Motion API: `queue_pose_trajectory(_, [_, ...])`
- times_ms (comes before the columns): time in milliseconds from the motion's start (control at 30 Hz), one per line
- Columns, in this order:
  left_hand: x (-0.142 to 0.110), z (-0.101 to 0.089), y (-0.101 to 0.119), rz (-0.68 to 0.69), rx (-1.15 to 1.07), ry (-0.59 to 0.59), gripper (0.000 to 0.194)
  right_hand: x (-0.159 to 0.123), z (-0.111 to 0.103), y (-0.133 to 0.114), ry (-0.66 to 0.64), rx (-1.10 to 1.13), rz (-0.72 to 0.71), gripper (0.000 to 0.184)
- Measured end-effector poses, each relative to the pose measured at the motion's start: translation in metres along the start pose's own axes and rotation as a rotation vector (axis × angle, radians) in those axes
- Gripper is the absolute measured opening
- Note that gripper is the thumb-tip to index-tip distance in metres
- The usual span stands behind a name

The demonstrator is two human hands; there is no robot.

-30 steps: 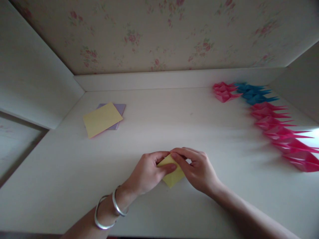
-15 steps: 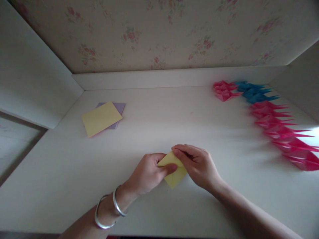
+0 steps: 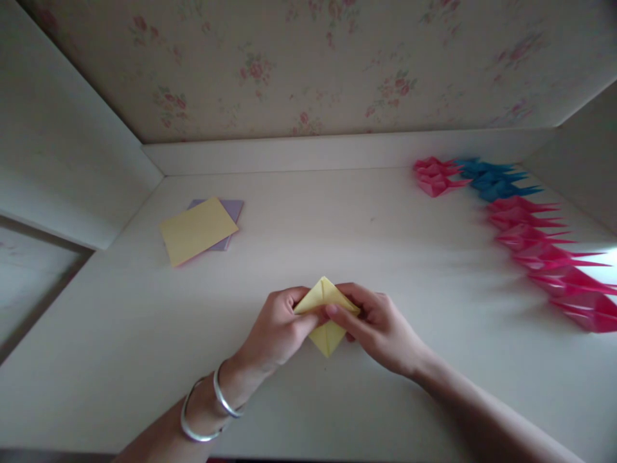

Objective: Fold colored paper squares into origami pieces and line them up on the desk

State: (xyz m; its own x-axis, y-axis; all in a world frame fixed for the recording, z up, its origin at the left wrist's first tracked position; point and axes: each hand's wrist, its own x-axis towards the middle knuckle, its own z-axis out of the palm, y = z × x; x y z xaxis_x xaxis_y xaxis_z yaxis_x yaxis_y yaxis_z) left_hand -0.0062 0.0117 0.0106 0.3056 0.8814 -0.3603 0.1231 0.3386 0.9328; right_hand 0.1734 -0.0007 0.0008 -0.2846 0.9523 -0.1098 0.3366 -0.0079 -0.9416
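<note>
Pinching a folded yellow paper diamond [image 3: 324, 294] between left hand [image 3: 284, 326] and right hand [image 3: 385, 328], centre-creased but seemingly half-shaped, with finished-looking spiky pink paper figures [image 3: 581, 307] right of the grip, flat yellow paper rectangle [image 3: 198, 230] beyond-left.

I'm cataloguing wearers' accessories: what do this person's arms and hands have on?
The left hand and right hand are gloveless; no sleeves show. Two slim, rounded silver-coloured bangles circle the left arm; the right arm shows none.

I've just got my head view, fairly close above the surface [image 3: 308, 231], facing forward-down, flowery wall [image 3: 212, 83] beyond it.
</note>
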Motion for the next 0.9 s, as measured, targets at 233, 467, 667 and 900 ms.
queue_pose_trajectory(233, [-0.0012, -0.0003, 0.0045, -0.062, -0.128, -0.051, 0.022, 0.0012, -0.001, 0.001, -0.086, 0.287, 0.099, 0.028])
queue_pose_trajectory(467, [0.0004, -0.0017, 0.002, -0.083, -0.115, -0.043, 0.025, 0.0031, -0.0024, 0.0032, -0.103, 0.316, 0.097, 0.033])
queue_pose_trajectory(667, [-0.0007, -0.0018, 0.0038, -0.056, -0.072, -0.086, 0.029, 0.0042, -0.004, 0.003, -0.099, 0.302, 0.099, 0.032])
queue_pose_trajectory(900, [-0.0001, -0.0037, -0.0024, -0.008, 0.025, -0.08, 0.041, 0.006, -0.0062, 0.0001, -0.059, 0.313, 0.122, 0.03])
